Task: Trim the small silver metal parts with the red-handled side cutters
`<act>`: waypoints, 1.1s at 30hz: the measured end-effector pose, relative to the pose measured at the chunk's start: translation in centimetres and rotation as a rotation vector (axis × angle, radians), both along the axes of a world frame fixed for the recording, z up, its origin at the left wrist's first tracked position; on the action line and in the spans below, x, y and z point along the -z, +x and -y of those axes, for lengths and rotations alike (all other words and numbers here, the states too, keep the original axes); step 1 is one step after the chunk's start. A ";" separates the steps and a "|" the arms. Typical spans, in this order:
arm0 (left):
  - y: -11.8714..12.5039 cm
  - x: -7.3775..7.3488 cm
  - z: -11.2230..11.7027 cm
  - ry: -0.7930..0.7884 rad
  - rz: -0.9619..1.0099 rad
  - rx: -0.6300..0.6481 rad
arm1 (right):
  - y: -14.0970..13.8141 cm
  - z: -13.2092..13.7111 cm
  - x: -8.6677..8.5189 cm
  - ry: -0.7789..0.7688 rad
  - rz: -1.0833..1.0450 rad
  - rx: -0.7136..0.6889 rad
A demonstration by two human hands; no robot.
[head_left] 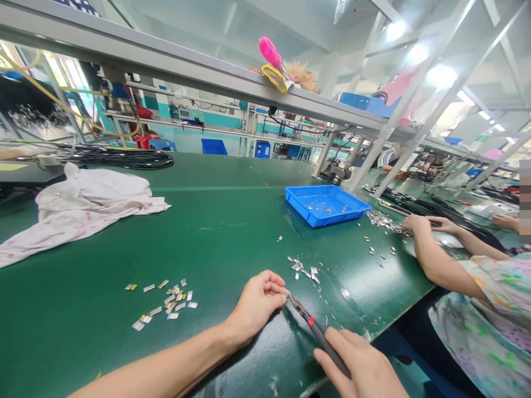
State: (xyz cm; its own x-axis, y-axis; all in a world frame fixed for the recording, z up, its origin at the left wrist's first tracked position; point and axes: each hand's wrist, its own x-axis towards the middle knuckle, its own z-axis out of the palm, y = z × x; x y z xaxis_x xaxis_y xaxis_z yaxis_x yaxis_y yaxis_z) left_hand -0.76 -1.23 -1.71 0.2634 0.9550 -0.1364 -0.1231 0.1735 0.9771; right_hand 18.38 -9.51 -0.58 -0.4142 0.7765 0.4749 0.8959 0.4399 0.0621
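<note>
My left hand [261, 301] is closed in a pinch over the green table, its fingertips on a small piece that they mostly hide. The jaws of a pair of pliers [317, 329], with dark grey handles and a red band, meet those fingertips. My right hand [359, 362] is wrapped around the plier handles, near the table's front edge. Left of my left hand lies a loose group of small flat silver pieces [169, 301], some with yellow parts. Just beyond my hands is another scatter of small silver pieces [305, 269].
A shallow blue tray [305, 216] with a few small bits stands beyond my hands. A white cloth [91, 193] and coiled black cables [136, 158] lie at left. A co-worker's arms [440, 257] reach over a pile of silver pieces [384, 221] at right. A shelf beam [199, 69] crosses above.
</note>
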 end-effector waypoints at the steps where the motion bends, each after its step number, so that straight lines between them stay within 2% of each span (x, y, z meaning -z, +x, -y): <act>1: 0.0 0.0 0.0 0.007 -0.006 0.001 | 0.0 0.0 0.1 0.037 0.036 0.007; 7: 0.0 0.0 0.2 0.088 -0.051 -0.002 | 0.1 0.3 1.5 0.228 0.300 0.091; 14: 0.0 0.0 0.1 0.058 -0.042 0.001 | -0.3 0.1 0.6 0.068 0.056 0.027; 23: -0.1 0.0 -0.2 0.018 -0.043 -0.011 | -0.1 0.2 1.3 0.306 0.231 0.110; 33: -0.1 0.1 -0.2 -0.003 -0.014 -0.010 | 0.3 0.3 2.2 0.313 0.361 0.115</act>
State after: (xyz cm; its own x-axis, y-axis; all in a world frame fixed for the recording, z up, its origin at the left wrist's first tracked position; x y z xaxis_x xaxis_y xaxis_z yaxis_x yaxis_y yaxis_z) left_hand -0.84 -0.99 -1.80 0.2521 0.9572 -0.1424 -0.1111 0.1748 0.9783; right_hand 18.72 -9.78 -2.78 -0.5153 0.6694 0.5351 0.8346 0.2501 0.4909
